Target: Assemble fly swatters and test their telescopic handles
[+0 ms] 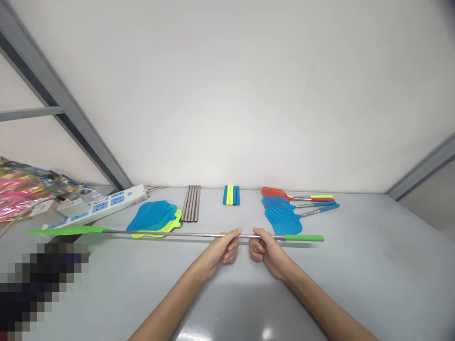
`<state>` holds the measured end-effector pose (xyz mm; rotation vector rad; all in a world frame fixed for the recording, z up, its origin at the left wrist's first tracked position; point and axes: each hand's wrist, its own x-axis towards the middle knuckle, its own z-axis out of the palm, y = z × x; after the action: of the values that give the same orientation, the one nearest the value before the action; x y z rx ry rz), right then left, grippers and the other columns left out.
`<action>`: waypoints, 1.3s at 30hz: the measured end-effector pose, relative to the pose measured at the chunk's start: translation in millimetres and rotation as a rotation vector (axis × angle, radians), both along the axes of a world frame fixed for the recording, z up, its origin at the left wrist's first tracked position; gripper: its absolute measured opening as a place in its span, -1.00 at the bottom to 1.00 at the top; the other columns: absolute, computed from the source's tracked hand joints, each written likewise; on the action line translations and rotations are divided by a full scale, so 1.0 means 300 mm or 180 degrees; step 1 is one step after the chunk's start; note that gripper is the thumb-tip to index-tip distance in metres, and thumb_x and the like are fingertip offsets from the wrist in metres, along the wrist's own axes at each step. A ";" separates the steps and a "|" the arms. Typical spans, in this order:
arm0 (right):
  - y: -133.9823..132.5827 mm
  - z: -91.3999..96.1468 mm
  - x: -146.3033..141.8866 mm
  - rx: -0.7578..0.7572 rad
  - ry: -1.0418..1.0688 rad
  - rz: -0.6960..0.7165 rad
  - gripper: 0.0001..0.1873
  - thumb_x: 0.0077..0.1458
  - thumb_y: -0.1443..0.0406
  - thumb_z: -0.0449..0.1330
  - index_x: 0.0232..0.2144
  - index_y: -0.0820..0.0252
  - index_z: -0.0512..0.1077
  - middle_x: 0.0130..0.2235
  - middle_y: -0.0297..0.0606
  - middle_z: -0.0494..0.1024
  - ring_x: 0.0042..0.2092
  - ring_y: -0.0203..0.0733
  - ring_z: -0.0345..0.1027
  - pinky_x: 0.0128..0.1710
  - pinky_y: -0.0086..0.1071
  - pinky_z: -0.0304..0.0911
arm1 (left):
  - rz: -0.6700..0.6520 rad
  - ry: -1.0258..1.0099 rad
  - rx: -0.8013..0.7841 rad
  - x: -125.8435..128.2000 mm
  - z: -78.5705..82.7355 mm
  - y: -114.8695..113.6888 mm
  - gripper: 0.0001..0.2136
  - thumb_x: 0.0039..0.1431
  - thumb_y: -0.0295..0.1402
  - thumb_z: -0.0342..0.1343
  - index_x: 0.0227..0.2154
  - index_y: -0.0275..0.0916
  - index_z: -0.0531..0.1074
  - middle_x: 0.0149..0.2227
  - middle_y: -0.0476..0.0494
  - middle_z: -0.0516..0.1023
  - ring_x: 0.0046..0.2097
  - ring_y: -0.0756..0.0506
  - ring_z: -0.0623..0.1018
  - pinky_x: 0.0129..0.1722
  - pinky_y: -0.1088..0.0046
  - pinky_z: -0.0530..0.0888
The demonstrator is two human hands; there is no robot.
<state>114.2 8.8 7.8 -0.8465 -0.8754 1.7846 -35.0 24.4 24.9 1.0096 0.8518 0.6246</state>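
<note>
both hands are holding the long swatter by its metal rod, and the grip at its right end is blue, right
Not quite: the grip is green, not blue, as the head view shows. The left hand and right hand do both hold the long swatter by its metal rod, with the grip at its right end.
</note>
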 end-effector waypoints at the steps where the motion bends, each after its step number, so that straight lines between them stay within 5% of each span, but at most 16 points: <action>1: -0.002 0.000 -0.002 0.0001 -0.0034 -0.0001 -0.57 -0.02 0.14 -0.05 -0.79 0.20 -0.01 -0.75 -0.47 -0.02 -0.70 -0.43 -0.08 -0.62 -0.42 -0.21 | -0.0018 -0.0052 -0.0049 0.003 -0.005 -0.001 -0.61 0.00 -0.13 -0.13 -0.78 -0.23 -0.02 -0.84 0.14 -0.03 -0.74 0.12 -0.01 -0.66 0.52 0.00; 13: 0.012 -0.010 -0.007 -0.0263 0.0050 -0.0441 -0.59 -0.09 0.16 0.04 -0.79 0.18 -0.01 -0.75 -0.52 -0.08 -0.72 -0.46 -0.19 -0.67 -0.44 -0.21 | 0.0123 -0.0351 -0.0411 0.007 -0.039 0.031 -0.63 -0.01 -0.23 -0.13 -0.81 -0.22 -0.06 -0.86 0.16 -0.09 -0.76 0.12 -0.05 -0.63 0.52 0.10; 39: 0.016 -0.015 -0.003 -0.0150 0.0123 -0.0205 -0.58 -0.06 0.16 0.03 -0.80 0.20 0.04 -0.73 -0.50 -0.08 -0.69 -0.44 -0.13 -0.62 -0.43 -0.16 | 0.0251 -0.0294 -0.0203 -0.005 -0.045 0.040 -0.66 -0.03 -0.27 -0.12 -0.81 -0.22 -0.03 -0.85 0.16 -0.08 -0.76 0.13 -0.04 -0.65 0.52 0.07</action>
<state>113.4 13.4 3.1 -0.8583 -0.7754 1.7657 -36.4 36.4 11.5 0.8863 0.8280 0.7016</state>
